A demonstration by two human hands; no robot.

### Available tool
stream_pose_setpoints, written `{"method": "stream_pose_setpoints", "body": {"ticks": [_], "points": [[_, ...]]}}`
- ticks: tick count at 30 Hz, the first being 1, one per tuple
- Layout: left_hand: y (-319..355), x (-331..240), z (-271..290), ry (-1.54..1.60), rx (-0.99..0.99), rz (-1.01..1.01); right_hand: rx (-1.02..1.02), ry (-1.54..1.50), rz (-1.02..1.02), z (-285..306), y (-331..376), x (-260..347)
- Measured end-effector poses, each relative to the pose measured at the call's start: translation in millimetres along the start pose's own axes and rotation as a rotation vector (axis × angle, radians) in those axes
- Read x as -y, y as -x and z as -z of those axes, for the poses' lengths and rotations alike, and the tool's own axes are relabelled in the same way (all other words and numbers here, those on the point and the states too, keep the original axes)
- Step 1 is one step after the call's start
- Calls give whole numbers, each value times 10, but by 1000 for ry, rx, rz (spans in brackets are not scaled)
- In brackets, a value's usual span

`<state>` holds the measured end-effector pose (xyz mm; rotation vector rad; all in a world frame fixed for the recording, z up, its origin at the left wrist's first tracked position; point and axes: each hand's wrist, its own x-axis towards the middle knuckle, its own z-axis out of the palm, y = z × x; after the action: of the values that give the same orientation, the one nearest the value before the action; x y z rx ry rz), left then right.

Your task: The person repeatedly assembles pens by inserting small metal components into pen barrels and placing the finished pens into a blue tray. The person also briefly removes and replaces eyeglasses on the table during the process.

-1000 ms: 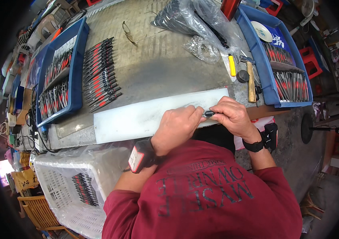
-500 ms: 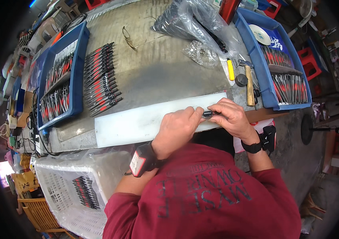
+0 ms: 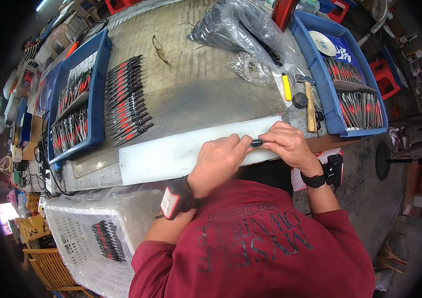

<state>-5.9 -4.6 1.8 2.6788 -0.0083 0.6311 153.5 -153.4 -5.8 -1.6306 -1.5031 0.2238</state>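
Note:
Over the white board (image 3: 164, 158) at the table's near edge, my two hands meet fingertip to fingertip. My left hand (image 3: 221, 158) is closed on a short, shiny black cylindrical piece (image 3: 256, 143). From the other side, my right hand (image 3: 289, 145) pinches the same piece between thumb and fingers. Much of it is hidden by my fingers. Left of the board lies a long row of slim black-and-red pen-shaped tools (image 3: 124, 102).
Blue trays of similar tools stand left (image 3: 103, 79) and right (image 3: 315, 69). A hammer (image 3: 311, 107), yellow-handled tool (image 3: 286, 88) and black round piece (image 3: 300, 100) lie right. Behind are plastic bags (image 3: 250, 30) and glasses (image 3: 159, 48). A white basket (image 3: 121, 218) stands near left.
My right fingers have shifted slightly around the black piece, and its angle between my hands has changed a little. The tools and trays stay in place.

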Motion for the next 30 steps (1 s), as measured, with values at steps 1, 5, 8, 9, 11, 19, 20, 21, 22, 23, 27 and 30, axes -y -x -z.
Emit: {"method": "stream_pose_setpoints", "body": {"ticks": [1,5,8,9,11,19,20,21,22,23,27,30], "points": [[-2,3,4,2,0,-2,-3,3,3,7,-1,-6],[-19,3,-2,5,-27,11,-18,25,21,20,-16,-21],[-27,-19,-21,1,-56,37,-25,34,11,16,-24,-22],[-28,-26,-26,4,-64,49,-23,32,0,15,-24,-23],[-30,-33,-34,-2,-76,50,-27,41,4,9,-27,-28],[-40,45,-51,-32,-68,66,53,8,-73,84,-69,-39],[-46,74,-60,-55,-73,70,55,24,-90,121,-84,-47],[-50,104,-71,-78,-78,73,57,41,-107,162,-100,-58],[-53,133,-84,-80,-79,83,38,-13,-193,191,-127,-79],[-52,157,-97,-81,-78,93,-28,-3,-224,197,-166,-113],[-30,204,-150,-85,-9,135,-275,-11,-340,199,-335,-303],[-15,213,-167,-51,-29,140,-326,102,-365,171,-471,-486]]}}
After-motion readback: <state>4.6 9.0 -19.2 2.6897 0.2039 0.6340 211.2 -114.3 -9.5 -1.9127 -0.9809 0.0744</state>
